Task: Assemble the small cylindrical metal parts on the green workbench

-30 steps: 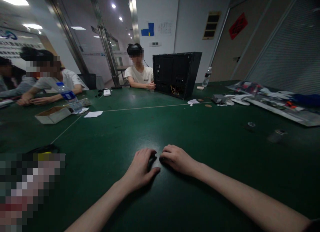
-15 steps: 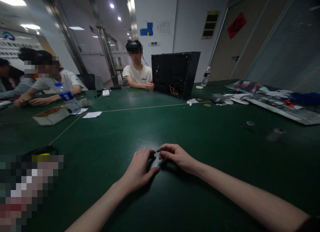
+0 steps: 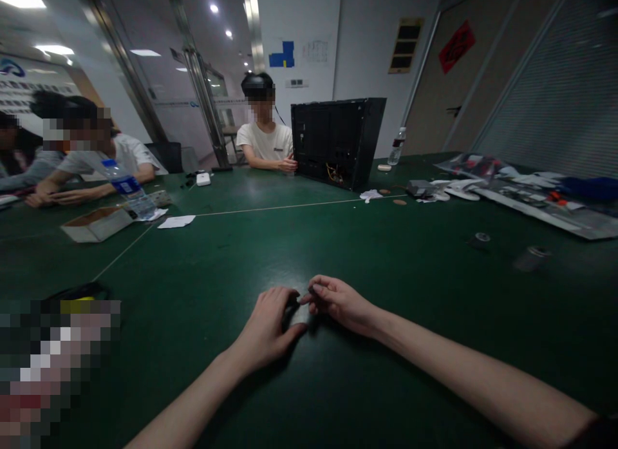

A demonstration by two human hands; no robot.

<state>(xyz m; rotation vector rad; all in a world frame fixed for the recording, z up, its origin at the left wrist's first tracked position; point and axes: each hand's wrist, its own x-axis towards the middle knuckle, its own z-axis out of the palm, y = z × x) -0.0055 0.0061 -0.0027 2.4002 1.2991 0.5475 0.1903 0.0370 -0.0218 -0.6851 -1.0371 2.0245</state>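
Observation:
My left hand (image 3: 268, 323) curls around a small pale grey piece (image 3: 300, 315) low over the green table, thumb on the near side and fingers on the far side. What kind of piece it is cannot be made out, as the fingers cover part of it. Just to its right is my right hand (image 3: 344, 303), thumb and fingers pinched together around something small and dark. The fingertips reach the edge of the pale piece; whether they touch it is unclear.
Across the green table (image 3: 270, 243), a person in a white shirt holds a black computer case (image 3: 333, 143). Two small cylinders (image 3: 532, 259) stand to the right, before a cluttered tray (image 3: 545, 214). Left are an open box (image 3: 99, 225), a water bottle (image 3: 129, 188) and paper (image 3: 176, 221).
My right hand's fingers have curled in more, the thumb lifting up against the index finger. My left hand and the pale piece stay almost where they were.

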